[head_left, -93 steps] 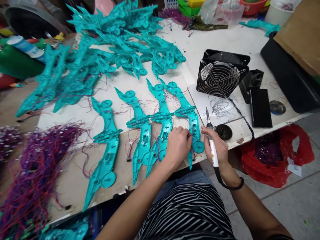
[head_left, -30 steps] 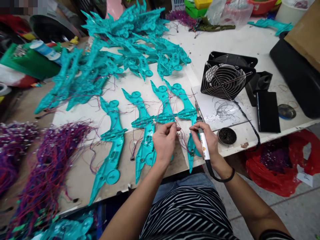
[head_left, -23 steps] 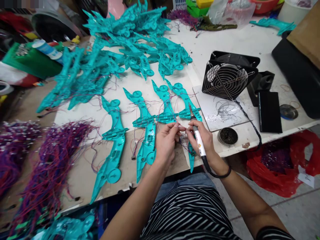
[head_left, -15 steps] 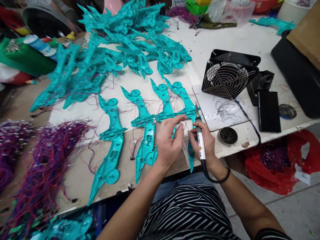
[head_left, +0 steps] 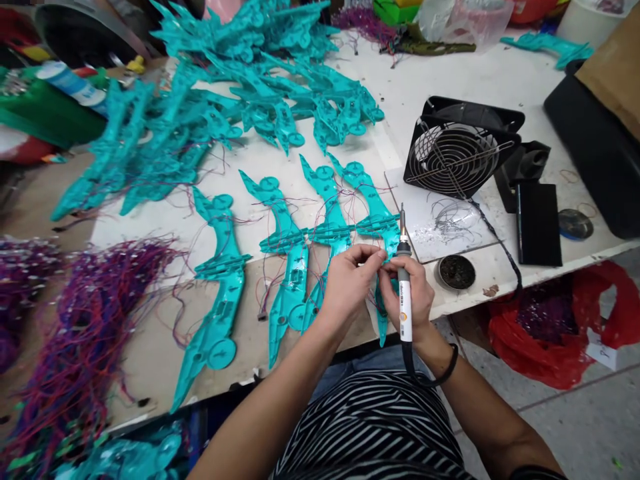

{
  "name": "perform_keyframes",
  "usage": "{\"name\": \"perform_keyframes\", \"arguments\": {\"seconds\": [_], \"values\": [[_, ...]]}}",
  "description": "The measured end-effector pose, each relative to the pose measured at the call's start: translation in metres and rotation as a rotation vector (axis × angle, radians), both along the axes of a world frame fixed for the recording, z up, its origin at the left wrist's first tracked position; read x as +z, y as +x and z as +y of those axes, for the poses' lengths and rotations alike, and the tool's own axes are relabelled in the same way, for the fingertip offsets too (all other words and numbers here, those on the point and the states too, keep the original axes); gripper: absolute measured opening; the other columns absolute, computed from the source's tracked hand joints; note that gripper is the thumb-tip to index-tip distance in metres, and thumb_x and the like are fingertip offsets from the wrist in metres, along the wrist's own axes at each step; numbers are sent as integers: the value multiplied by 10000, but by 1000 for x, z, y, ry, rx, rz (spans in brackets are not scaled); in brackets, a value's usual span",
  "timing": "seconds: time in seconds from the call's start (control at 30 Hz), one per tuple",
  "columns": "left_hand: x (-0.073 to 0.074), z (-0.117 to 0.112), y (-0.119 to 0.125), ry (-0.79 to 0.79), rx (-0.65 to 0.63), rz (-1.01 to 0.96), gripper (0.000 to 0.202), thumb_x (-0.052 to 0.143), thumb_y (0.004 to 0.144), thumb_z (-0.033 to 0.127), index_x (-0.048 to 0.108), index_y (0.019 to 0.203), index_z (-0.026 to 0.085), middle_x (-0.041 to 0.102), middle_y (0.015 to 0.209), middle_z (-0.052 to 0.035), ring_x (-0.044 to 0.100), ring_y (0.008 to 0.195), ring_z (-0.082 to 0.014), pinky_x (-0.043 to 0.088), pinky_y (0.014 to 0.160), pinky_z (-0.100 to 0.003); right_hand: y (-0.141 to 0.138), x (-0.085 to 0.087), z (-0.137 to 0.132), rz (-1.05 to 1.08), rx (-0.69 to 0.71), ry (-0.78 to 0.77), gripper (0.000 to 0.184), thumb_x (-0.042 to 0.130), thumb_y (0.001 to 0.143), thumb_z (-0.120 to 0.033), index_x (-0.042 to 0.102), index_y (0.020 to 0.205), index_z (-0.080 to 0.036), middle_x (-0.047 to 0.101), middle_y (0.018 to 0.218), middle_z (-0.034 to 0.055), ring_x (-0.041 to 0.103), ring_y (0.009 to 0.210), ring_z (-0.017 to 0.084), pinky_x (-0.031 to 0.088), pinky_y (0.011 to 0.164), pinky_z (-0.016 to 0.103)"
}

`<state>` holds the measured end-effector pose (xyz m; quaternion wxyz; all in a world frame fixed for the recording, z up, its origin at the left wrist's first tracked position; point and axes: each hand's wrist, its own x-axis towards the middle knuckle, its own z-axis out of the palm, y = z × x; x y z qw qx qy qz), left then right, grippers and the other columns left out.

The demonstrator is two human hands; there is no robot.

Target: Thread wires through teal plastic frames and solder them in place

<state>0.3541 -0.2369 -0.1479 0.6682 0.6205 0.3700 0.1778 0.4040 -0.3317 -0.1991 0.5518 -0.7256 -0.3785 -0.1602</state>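
In my right hand [head_left: 413, 290] is a soldering iron [head_left: 405, 300], its metal tip pointing up and away from me. The thumb and fingertips of that hand meet those of my left hand [head_left: 353, 277] over the rightmost teal plastic part [head_left: 383, 227]. My left hand is pinched closed; whatever sits between its fingertips is too small to make out, perhaps a thin wire. Left of my hands lie more teal parts in a row, among them one [head_left: 293, 267] and the leftmost one [head_left: 220, 287], with thin red and blue wires trailing from them.
A big heap of teal parts [head_left: 250, 47] covers the back left. Bundles of purple-red wires [head_left: 95, 313] lie at left. To the right stand a black fan [head_left: 450, 150], a soldering iron stand [head_left: 525, 167] and a small round tin [head_left: 456, 272]. A red bag [head_left: 505, 347] hangs below the edge.
My left hand has moved right and closed its fingers, which were apart, into a pinch beside my right hand. The soldering iron has turned more upright in my right hand.
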Motion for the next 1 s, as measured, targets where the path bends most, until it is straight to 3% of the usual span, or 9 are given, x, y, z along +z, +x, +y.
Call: {"name": "perform_keyframes", "arguments": {"seconds": [0.1,0.2,0.33,0.43,0.57,0.7,0.87,1.0], "values": [[0,5,2,-218,29,-53,191,699,718,333,632,748,157,688,718,-28,622,663,-120,468,616,-230,1,2,-11,64,21,-16,261,609,868,-175,527,1107,-241,689,879,16,695,786,162,585,734,304],[0,11,2,-235,-69,-15,198,692,720,324,639,796,149,669,636,-12,567,529,-97,444,539,-220,5,2,-31,118,59,-59,213,587,899,-209,553,1107,-236,699,872,21,693,792,164,582,745,314],[-3,15,10,63,-292,121,86,600,769,229,645,789,158,644,578,6,512,489,-96,385,508,-218,12,3,-54,90,161,-35,293,495,961,-318,586,1220,-213,710,942,74,690,823,194,581,733,358],[-8,16,19,352,-353,238,86,571,761,183,638,709,176,650,613,1,539,564,-117,370,554,-235,16,6,-62,56,149,-29,393,441,977,-403,598,1267,-189,703,1008,118,686,887,230,583,740,402],[-16,16,28,555,-357,317,109,580,773,210,654,698,182,648,644,-4,549,613,-134,348,586,-255,20,12,-64,70,55,-22,225,570,911,-239,691,1098,-205,720,930,84,690,851,211,582,738,365],[-16,19,29,519,-372,309,104,587,750,172,619,651,173,631,634,9,535,599,-120,347,574,-241,22,12,-66,73,-11,29,208,592,851,-97,709,973,-218,719,813,37,681,743,182,574,691,336],[-11,27,21,380,-479,275,96,588,720,160,593,625,175,581,589,26,480,554,-102,348,550,-229,21,16,-71,78,45,-2,228,576,832,-51,702,949,-201,709,782,34,670,712,170,562,648,312],[-16,31,15,363,-501,238,71,599,707,192,591,637,182,553,588,26,466,564,-106,354,560,-235,20,22,-72,75,96,-13,221,562,827,-32,698,912,-184,692,744,40,651,677,155,546,612,291]]}}
